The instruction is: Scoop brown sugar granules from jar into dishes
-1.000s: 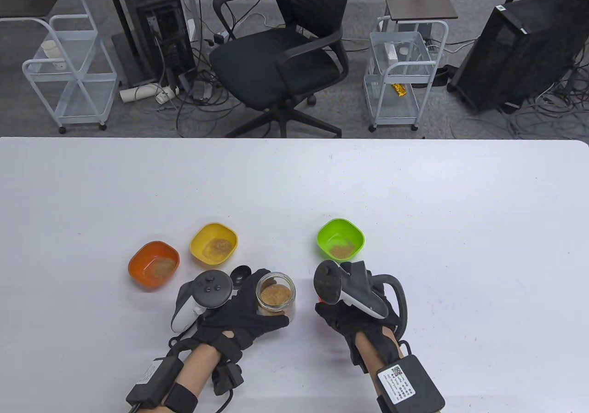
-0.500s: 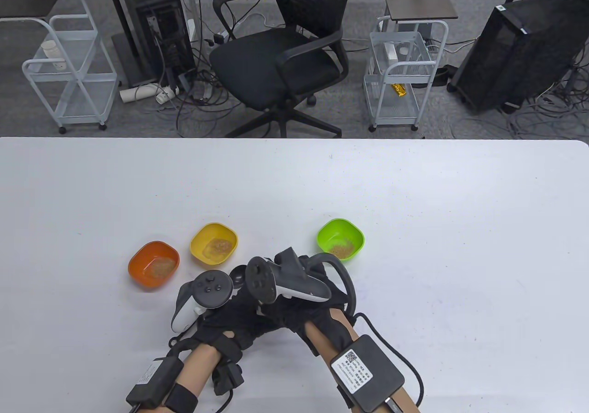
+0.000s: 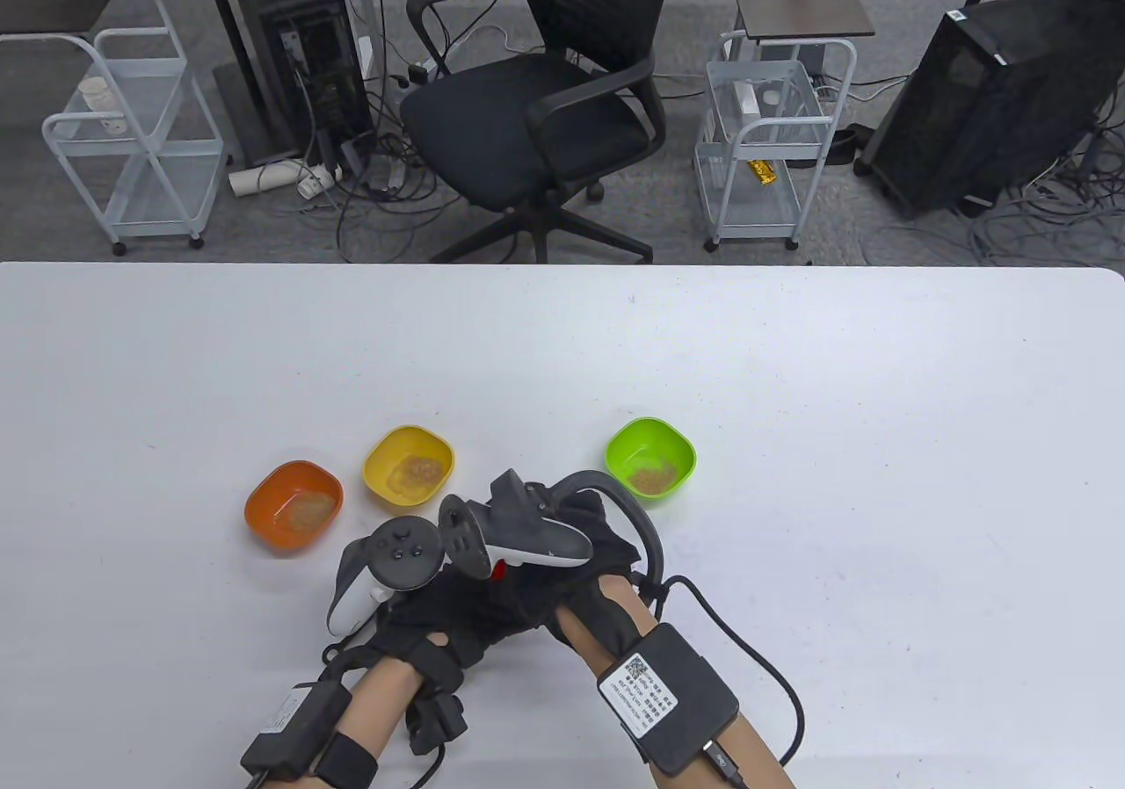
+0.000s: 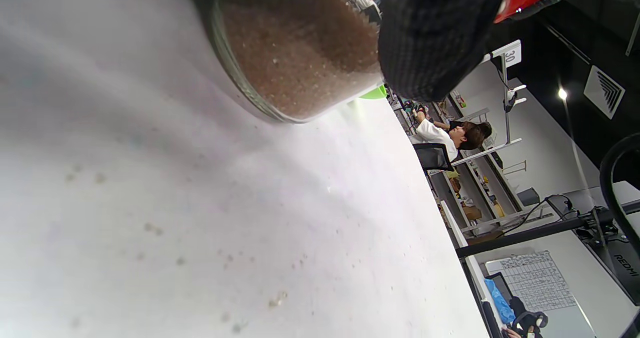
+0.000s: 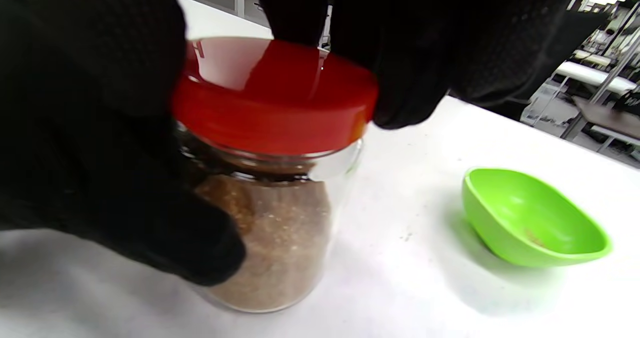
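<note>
A glass jar (image 5: 280, 238) of brown sugar stands on the white table; it also shows in the left wrist view (image 4: 295, 52). My left hand (image 3: 466, 600) grips the jar's side. My right hand (image 3: 562, 574) holds a red lid (image 5: 272, 95) on the jar's mouth; a bit of the lid shows in the table view (image 3: 498, 570). In the table view both hands hide the jar. An orange dish (image 3: 293, 506), a yellow dish (image 3: 409, 464) and a green dish (image 3: 650, 458) each hold some sugar. The green dish also shows in the right wrist view (image 5: 530, 218).
Loose sugar grains (image 4: 277, 300) lie scattered on the table near the jar. The table's far edge (image 3: 562, 265) faces an office chair (image 3: 536, 104) and two white carts.
My right hand moved left from beside the green dish to above the jar, bringing the red lid onto the jar's mouth. My left hand kept its grip on the jar.
</note>
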Motion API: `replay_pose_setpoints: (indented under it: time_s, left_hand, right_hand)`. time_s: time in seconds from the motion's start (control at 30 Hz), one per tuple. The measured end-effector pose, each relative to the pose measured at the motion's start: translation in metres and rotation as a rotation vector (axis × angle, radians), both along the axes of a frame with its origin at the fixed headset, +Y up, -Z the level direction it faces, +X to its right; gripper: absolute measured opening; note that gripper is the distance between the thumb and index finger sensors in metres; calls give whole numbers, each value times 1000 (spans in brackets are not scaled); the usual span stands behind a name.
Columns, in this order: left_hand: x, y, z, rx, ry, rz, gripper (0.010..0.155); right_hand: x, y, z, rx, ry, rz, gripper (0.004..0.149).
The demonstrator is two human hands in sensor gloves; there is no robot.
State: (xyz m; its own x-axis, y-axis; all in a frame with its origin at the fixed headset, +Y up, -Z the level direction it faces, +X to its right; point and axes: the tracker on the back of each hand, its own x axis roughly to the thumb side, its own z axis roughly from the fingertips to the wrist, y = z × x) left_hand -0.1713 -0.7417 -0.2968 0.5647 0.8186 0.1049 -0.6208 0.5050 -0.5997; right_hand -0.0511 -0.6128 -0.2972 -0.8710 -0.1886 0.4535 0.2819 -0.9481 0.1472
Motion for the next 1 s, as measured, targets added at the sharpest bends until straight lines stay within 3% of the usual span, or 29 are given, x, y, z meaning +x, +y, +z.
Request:
replay_pose_setpoints:
  time_s: [0.1,0.27,0.33,0.37,0.43,0.67,0.73,0.8,0.87,1.0]
  left_hand:
    - [0,0,0,4,3,-4,112]
    - [0,0,1,6,6,-8,112]
    - [0,0,1,7,7,-9,112]
    - [1,0,1,8,7,-12,112]
    - [0,0,1,8,7,-12,112]
    - [0,0,1,7,9,-10,112]
    - [1,0,1,9,9,-15,112]
    - [1,1,1,8,8,-15,112]
    - [1,1,1,8,8,-14,112]
    - [1,1,1,12,10,-17,112]
  right_hand:
    - [-2,-5,-1,82,-7,9,89]
    - [-7,-4,-1,80,12,57,90]
    - [-5,-1,-1,8,22,97,93]
    - [-4,-2,-2,-85,36,90,90]
    - [-1,-2,-2,-120,29,97,84]
    - [-5,-11,-2,100,29,48,94]
    - [-3,-9,-2,54,15,88,95]
    - [0,-8,-2,-107,21,95,93]
    - [3,-6,-3,-174,28,73,88]
    - [1,-7,-3,-49,78,48,87]
